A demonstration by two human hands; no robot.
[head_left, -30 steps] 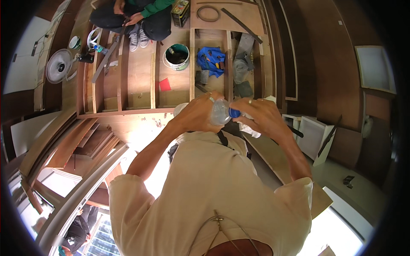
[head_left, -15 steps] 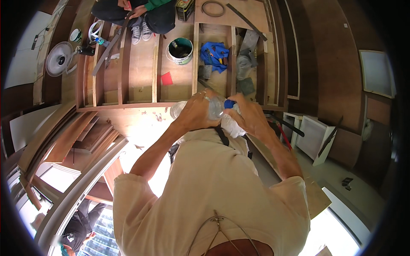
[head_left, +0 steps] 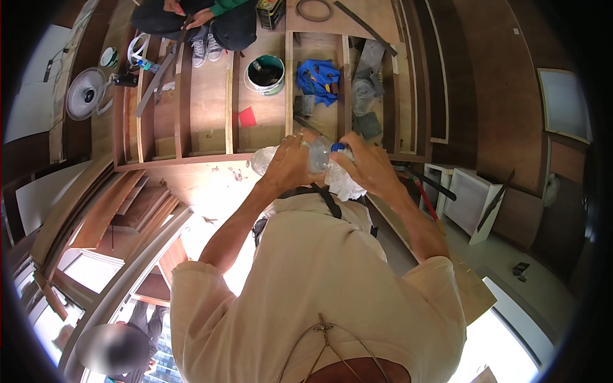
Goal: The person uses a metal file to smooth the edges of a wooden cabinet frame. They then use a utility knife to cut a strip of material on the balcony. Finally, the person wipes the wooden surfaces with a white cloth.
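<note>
The left hand [head_left: 287, 161] is wrapped around a clear plastic bottle [head_left: 318, 155], which is held lying almost sideways in front of the person's chest. Its base comes out on the left side of this hand, and its shoulder points to the right. The grip of the left hand is closed around the middle of the bottle. The right hand [head_left: 369, 163] is at the neck end, and its grip pinches a blue cap [head_left: 338, 147] between the thumb and the fingers. I cannot tell if the cap sits on the neck or is slightly apart from it. Just below the right hand there is a white crumpled sheet [head_left: 345, 183]; whether this hand touches it is not clear.

Beyond the hands lies a wooden frame [head_left: 211, 160], divided by parallel bars into long compartments. One compartment contains a bucket [head_left: 265, 91] with dark contents and, nearer to the person, a red flat piece [head_left: 247, 116]. In the next compartment, to the right, is a blue cloth [head_left: 308, 71] with small objects on it. At the top, a co-worker [head_left: 233, 33] with a green sleeve sits and holds a dark strip. A fan [head_left: 86, 94] stands at the left.
</note>
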